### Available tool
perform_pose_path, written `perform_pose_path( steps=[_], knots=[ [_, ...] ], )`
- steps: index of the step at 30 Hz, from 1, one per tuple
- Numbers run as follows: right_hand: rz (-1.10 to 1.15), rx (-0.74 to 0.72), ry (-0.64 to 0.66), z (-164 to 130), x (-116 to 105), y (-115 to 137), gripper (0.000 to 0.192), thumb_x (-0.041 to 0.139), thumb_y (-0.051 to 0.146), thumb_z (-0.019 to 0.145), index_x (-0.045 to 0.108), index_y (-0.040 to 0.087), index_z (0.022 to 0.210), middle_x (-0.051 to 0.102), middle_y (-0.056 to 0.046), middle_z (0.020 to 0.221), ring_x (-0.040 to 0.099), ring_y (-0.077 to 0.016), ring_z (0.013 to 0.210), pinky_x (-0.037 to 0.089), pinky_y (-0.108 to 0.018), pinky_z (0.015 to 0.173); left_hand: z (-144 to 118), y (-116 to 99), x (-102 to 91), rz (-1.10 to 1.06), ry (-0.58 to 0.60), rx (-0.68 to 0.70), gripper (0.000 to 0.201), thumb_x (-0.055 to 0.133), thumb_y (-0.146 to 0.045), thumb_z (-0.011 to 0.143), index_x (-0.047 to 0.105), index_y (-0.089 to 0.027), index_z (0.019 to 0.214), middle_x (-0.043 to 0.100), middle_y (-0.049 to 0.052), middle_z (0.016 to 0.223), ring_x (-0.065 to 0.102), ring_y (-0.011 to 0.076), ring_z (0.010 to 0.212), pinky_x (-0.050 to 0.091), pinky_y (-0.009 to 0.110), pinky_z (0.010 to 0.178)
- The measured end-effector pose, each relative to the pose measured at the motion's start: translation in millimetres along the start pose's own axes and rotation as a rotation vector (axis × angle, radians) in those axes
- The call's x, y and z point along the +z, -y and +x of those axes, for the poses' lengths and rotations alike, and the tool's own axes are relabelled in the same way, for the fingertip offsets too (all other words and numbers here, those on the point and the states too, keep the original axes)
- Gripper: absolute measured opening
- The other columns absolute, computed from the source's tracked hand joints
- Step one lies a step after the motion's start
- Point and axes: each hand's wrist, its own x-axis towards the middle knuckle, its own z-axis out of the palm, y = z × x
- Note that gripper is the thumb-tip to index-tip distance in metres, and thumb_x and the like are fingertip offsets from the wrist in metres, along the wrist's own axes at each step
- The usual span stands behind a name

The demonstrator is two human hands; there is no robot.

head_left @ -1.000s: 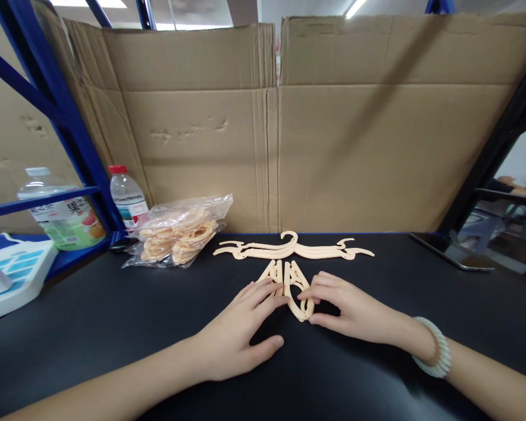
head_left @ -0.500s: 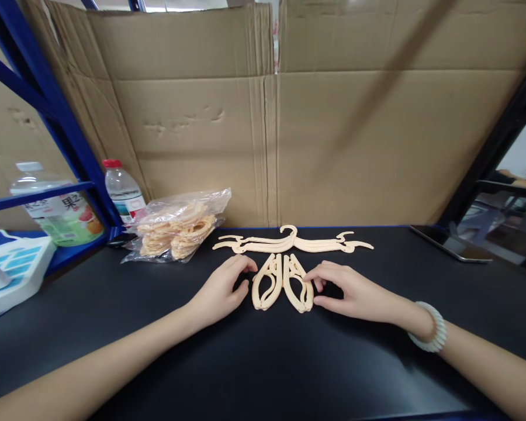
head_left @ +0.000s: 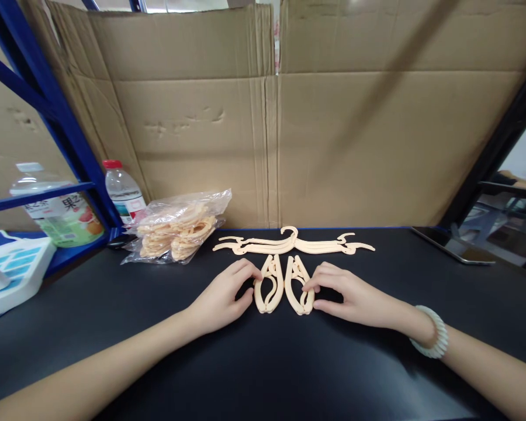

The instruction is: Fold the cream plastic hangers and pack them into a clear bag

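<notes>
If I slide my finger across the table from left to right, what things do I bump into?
White tray → big juice bottle → small water bottle → plastic bag of pieces → left hand → right hand → bead bracelet → phone.

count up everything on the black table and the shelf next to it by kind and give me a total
Folded hanger pieces, one at the left hand, one at the right hand: 2
Opened-out hanger: 1
Plastic bag of hanger parts: 1
Bottles: 2
Phone: 1
White tray: 1
Total: 8
</notes>
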Motion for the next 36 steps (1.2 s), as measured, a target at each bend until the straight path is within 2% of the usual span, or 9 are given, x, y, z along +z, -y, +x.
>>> perform_pose_path(
  steps=[7, 11, 21, 28, 36],
  knots=[
    [0.026, 0.005, -0.020, 0, -2, -3, 0.023, 0.056, 0.025, 0.090, 0.059, 0.021, 0.113, 0.058, -0.004, 0.092, 0.054, -0.0168, 0.089, 0.046, -0.032, 0.083, 5, 6, -0.3, -0.188, -0.101, -0.195, 0.015, 0.048, -0.015, 0.076, 0.057, -0.019, 0.088, 0.062, 0.003, 0.090, 0.059, 0.0183, 0.086, 0.050, 0.034, 0.082],
    [0.018, 0.011, -0.014, 1, -4, -4, 0.025, 0.056, 0.024, 0.090, 0.059, 0.022, 0.114, 0.059, -0.003, 0.091, 0.055, -0.0168, 0.088, 0.046, -0.032, 0.082, 6, 9, -0.5, -0.279, -0.120, -0.265, 0.012, 0.050, -0.017, 0.075, 0.058, -0.018, 0.085, 0.064, 0.003, 0.087, 0.061, 0.0182, 0.085, 0.051, 0.035, 0.082],
    [-0.007, 0.045, -0.033, 2, -7, -10, 0.029, 0.055, 0.021, 0.088, 0.060, 0.023, 0.117, 0.060, -0.003, 0.090, 0.057, -0.0168, 0.087, 0.046, -0.033, 0.082, 6, 9, -0.7, -0.317, -0.108, -0.284, 0.012, 0.051, -0.018, 0.076, 0.060, -0.018, 0.083, 0.066, 0.003, 0.085, 0.062, 0.0183, 0.084, 0.050, 0.033, 0.080],
    [-0.039, 0.069, -0.064, 2, -8, -14, 0.025, 0.055, 0.020, 0.088, 0.061, 0.022, 0.111, 0.062, -0.003, 0.090, 0.058, -0.0170, 0.087, 0.047, -0.032, 0.080, 6, 8, -1.5, -0.310, -0.096, -0.286, 0.013, 0.051, -0.018, 0.076, 0.062, -0.018, 0.083, 0.067, 0.003, 0.085, 0.063, 0.0185, 0.083, 0.050, 0.032, 0.079],
    [-0.174, 0.132, -0.265, -2, -23, -53, 0.020, 0.052, 0.025, 0.087, 0.060, 0.020, 0.104, 0.064, -0.007, 0.096, 0.061, -0.0204, 0.089, 0.050, -0.038, 0.082, 7, 13, -2.8, -0.377, -0.076, -0.342, 0.014, 0.052, -0.022, 0.074, 0.063, -0.017, 0.081, 0.066, 0.003, 0.082, 0.062, 0.0195, 0.082, 0.048, 0.032, 0.079]
  ],
)
